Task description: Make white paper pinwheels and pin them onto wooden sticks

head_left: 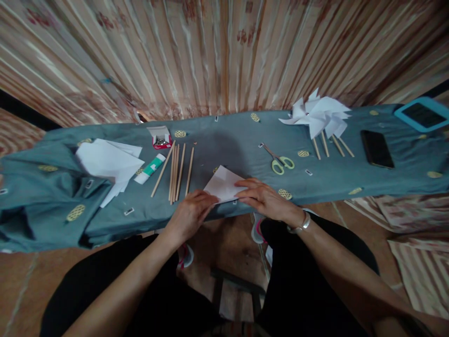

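Note:
A folded sheet of white paper [223, 184] lies at the table's front edge, with one corner pointing away from me. My left hand [192, 209] pinches its near left corner, thumb and fingers pressed together. On the opposite side, my right hand [261, 197] grips the right corner, fingers over the paper and thumb near the front edge. Just left of the paper are several thin wooden sticks [174, 173]. Scissors with light green handles [278, 164] lie beyond my right hand, blades pointing away.
White paper sheets [108, 159], a glue stick [150, 169] and an open red box of small metal pieces [161, 139] sit to the left. Paper pinwheels on sticks [319, 116], a black phone [377, 149] and a blue-framed tablet [423, 114] are right. A curtain [217, 56] hangs behind.

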Available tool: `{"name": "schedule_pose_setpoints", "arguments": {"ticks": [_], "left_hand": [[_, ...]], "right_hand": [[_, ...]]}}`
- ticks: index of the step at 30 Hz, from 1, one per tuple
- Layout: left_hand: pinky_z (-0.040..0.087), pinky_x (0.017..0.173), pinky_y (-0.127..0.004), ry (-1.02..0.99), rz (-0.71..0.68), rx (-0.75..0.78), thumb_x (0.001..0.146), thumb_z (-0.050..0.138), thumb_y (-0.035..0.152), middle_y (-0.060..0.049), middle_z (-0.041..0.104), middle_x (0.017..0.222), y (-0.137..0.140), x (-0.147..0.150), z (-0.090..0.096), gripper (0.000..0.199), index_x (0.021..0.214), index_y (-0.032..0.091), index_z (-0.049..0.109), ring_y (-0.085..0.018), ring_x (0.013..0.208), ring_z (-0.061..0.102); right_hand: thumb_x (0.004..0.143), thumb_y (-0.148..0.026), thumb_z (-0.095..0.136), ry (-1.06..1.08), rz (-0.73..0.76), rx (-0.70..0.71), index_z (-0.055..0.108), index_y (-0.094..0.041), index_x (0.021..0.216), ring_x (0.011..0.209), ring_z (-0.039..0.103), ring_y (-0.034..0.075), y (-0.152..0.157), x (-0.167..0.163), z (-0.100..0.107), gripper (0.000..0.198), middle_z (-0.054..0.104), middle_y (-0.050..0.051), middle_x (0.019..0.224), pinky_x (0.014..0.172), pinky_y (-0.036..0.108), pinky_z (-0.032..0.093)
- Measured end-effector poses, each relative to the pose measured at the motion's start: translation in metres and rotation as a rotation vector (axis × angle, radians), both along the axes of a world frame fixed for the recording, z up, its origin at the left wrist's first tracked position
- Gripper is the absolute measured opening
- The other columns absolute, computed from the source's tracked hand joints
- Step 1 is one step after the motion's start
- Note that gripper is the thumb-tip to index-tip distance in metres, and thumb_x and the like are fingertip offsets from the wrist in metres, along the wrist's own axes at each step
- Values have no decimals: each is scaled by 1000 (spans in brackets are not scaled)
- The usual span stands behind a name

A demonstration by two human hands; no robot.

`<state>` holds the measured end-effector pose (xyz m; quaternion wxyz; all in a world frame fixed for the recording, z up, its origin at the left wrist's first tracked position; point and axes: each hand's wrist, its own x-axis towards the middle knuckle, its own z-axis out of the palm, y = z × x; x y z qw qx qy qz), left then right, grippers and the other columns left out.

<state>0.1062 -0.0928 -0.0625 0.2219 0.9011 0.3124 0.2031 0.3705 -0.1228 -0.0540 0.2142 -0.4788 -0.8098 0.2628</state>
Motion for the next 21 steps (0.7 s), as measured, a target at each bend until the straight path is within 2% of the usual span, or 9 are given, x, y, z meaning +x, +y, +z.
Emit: {"name": "schedule_pose_setpoints", "arguments": {"ticks": [3, 6, 9, 11, 13, 14, 16, 18, 21], "left_hand": [[58, 78, -32, -34, 113, -73, 99, 44, 27, -6, 75, 87, 2, -1, -1, 31, 99, 20, 74, -20, 87, 69], [57, 73, -30, -34, 217, -89, 98, 47, 30, -6, 74, 83, 6, -1, -5, 29, 95, 19, 74, -20, 79, 71], [58, 72, -31, -64, 304, -101, 96, 50, 33, -8, 76, 95, 10, 0, -7, 28, 108, 18, 71, -21, 81, 72], [59, 79, -34, -75, 344, -38, 96, 51, 32, -10, 75, 108, 11, 1, -3, 33, 123, 17, 64, -22, 91, 72], [55, 95, -42, -51, 320, 114, 97, 50, 28, -15, 68, 126, 9, 4, 3, 38, 133, 16, 57, -26, 113, 66], [49, 104, -47, -15, 271, 198, 98, 48, 24, -16, 61, 136, 5, 7, 6, 38, 134, 16, 55, -29, 126, 58], [39, 113, -53, 62, 130, 318, 98, 44, 18, -13, 55, 145, -4, 14, 9, 39, 136, 19, 53, -28, 141, 43], [30, 118, -57, 138, 40, 368, 99, 40, 14, -13, 53, 147, -15, 21, 6, 43, 141, 19, 48, -27, 145, 37], [29, 119, -56, 222, 4, 361, 99, 41, 18, -15, 49, 150, -27, 29, -5, 47, 145, 15, 41, -28, 147, 34]], "right_hand": [[94, -34, 56, 122, -93, -111, 76, -21, 94, 96, 68, 22, 6, 4, 1, 24, 76, 5, 102, 87, 36, 53], [92, -38, 57, 133, -267, -176, 74, -18, 84, 69, 63, 16, 9, 5, -1, 26, 72, 0, 76, 66, 27, 48], [89, -36, 59, 124, -379, -162, 72, -17, 80, 65, 59, 15, 10, 1, -3, 25, 68, -1, 70, 63, 25, 43], [87, -35, 60, 115, -427, -149, 72, -17, 80, 65, 60, 15, 10, -2, -2, 22, 68, 0, 70, 62, 26, 42], [86, -34, 62, 107, -451, -142, 73, -18, 80, 65, 61, 16, 11, -5, -1, 20, 70, 1, 72, 61, 26, 41], [85, -34, 63, 104, -457, -143, 73, -19, 81, 66, 62, 16, 12, -6, 0, 19, 71, 1, 73, 62, 26, 41], [83, -32, 65, 99, -472, -150, 74, -19, 83, 68, 64, 17, 14, -7, 1, 15, 73, 2, 76, 63, 27, 43], [82, -30, 67, 92, -503, -164, 74, -20, 84, 70, 65, 18, 15, -9, 3, 13, 75, 3, 78, 65, 28, 44], [79, -28, 69, 90, -551, -181, 75, -20, 85, 69, 66, 19, 15, -11, 4, 11, 75, 3, 77, 65, 28, 45]]}}
